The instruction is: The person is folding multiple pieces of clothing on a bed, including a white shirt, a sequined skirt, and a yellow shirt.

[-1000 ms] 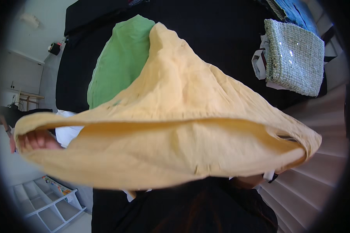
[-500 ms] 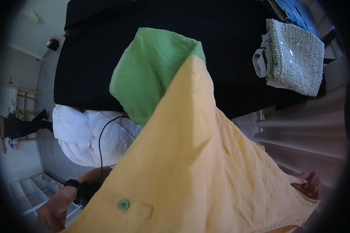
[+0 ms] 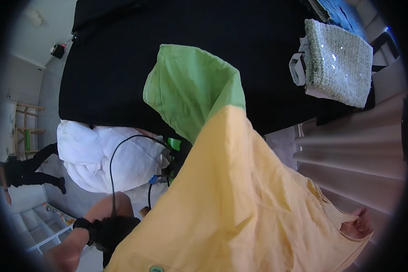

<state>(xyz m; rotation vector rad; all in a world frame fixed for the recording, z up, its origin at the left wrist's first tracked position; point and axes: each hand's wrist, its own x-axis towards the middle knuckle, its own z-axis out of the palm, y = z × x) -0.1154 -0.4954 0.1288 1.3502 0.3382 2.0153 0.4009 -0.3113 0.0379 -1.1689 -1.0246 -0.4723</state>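
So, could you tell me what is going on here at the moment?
A person holds a large yellow garment spread out in front of them, the right hand gripping its edge and the left hand low at its other side. A green cloth lies on the black-covered bed, with a folded grey knit at the far corner.

A pale yellow cloth (image 3: 240, 199) hangs spread and slanting, wrinkled, its lower right corner pinched in the right hand (image 3: 357, 224). From there it rises up and leftward to a peak. A green button (image 3: 156, 269) sits at its bottom edge, just right of the left hand (image 3: 65, 256).
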